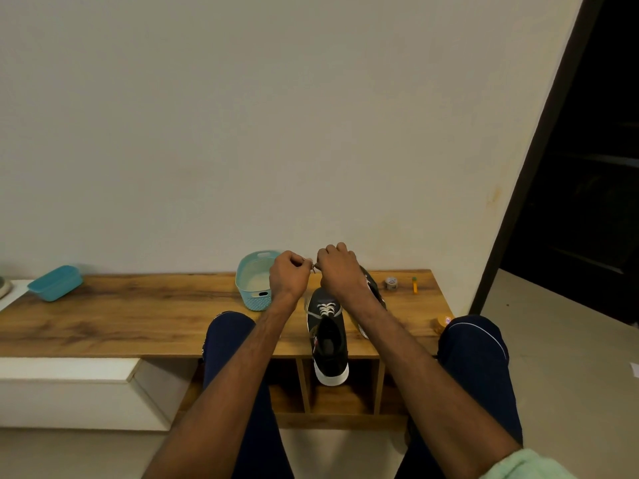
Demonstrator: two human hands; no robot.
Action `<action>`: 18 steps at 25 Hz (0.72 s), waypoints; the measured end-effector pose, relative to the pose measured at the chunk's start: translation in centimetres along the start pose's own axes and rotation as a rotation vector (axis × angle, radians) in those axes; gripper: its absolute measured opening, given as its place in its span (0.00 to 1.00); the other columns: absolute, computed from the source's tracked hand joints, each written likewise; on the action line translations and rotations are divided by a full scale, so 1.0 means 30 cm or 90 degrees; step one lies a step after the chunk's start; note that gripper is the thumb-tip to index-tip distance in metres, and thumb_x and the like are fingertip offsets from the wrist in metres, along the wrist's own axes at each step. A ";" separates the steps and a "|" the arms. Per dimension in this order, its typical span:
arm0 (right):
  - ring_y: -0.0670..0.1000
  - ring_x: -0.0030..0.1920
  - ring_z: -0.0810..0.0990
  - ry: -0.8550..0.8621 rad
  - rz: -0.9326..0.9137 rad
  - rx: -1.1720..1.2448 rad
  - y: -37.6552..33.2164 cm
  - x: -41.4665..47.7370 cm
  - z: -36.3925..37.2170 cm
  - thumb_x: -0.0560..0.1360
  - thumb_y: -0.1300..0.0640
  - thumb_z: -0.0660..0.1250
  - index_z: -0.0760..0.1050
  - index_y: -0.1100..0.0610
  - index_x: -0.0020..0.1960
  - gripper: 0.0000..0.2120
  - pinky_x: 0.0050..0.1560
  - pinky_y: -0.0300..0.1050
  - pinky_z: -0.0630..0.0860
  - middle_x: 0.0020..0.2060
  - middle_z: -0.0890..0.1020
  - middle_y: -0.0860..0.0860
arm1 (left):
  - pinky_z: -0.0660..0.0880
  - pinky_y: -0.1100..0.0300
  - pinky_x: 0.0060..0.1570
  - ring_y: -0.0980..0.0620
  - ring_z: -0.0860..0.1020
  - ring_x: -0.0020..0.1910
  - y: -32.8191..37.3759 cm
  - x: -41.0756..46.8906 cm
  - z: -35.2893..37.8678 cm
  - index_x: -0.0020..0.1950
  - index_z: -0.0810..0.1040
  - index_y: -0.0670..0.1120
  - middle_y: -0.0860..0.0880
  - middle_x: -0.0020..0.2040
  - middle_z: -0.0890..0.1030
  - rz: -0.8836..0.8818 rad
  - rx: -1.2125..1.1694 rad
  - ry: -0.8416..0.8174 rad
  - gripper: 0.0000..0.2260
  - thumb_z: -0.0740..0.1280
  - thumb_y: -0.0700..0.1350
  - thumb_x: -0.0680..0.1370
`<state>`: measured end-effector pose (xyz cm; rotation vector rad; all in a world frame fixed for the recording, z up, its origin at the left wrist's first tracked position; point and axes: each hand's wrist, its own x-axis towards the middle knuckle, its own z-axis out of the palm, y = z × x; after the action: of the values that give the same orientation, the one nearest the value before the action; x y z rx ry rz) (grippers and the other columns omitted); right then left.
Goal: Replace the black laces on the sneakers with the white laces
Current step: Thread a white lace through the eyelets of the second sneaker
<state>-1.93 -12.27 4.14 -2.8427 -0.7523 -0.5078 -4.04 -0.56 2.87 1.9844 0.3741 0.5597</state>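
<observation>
My fingers are curling closed. My left hand [288, 276] and my right hand [340, 271] are both pinching a thin lace [314, 267] between them, just below the frame's centre. I cannot tell its colour. I am holding it high, probably to keep it tight.

Lower down, the near sneaker [326, 335] is already wearing white laces [326, 309]. The second sneaker [372, 285] is lying half hidden behind my right wrist on the wooden bench [138, 312].

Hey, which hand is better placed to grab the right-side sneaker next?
Right, probably. The right hand is over that sneaker; the left hand sits nearer the teal basket. Both pinch what looks like a lace between them.
</observation>
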 end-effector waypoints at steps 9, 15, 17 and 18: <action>0.55 0.51 0.76 0.140 -0.075 0.202 0.051 -0.015 0.062 0.78 0.52 0.68 0.78 0.55 0.53 0.07 0.48 0.49 0.65 0.48 0.83 0.50 | 0.76 0.62 0.27 0.58 0.68 0.24 0.004 0.032 -0.008 0.41 0.77 0.42 0.49 0.31 0.76 -0.400 -0.371 -0.145 0.04 0.70 0.39 0.76; 0.46 0.43 0.79 0.248 0.234 0.676 0.123 -0.016 0.087 0.75 0.57 0.73 0.80 0.56 0.42 0.05 0.44 0.39 0.74 0.39 0.83 0.46 | 0.77 0.57 0.39 0.54 0.77 0.44 -0.037 0.093 -0.002 0.53 0.82 0.43 0.50 0.48 0.83 -0.399 -0.435 -0.087 0.06 0.69 0.42 0.78; 0.46 0.45 0.81 0.255 0.323 0.750 0.173 -0.023 0.115 0.76 0.59 0.72 0.79 0.57 0.43 0.04 0.47 0.37 0.76 0.41 0.84 0.48 | 0.79 0.57 0.41 0.54 0.79 0.50 -0.093 0.118 -0.017 0.60 0.81 0.42 0.50 0.55 0.83 -0.394 -0.447 -0.056 0.11 0.66 0.42 0.80; 0.47 0.47 0.83 0.255 0.364 0.783 0.202 -0.025 0.143 0.77 0.59 0.71 0.78 0.56 0.43 0.04 0.49 0.39 0.78 0.42 0.85 0.49 | 0.79 0.57 0.42 0.54 0.80 0.52 -0.122 0.126 -0.023 0.62 0.80 0.41 0.50 0.57 0.83 -0.390 -0.459 -0.049 0.11 0.64 0.42 0.81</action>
<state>1.72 -16.83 -0.53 -1.5943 -0.0514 -0.3159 -1.29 3.46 0.73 1.1126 0.6009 0.1758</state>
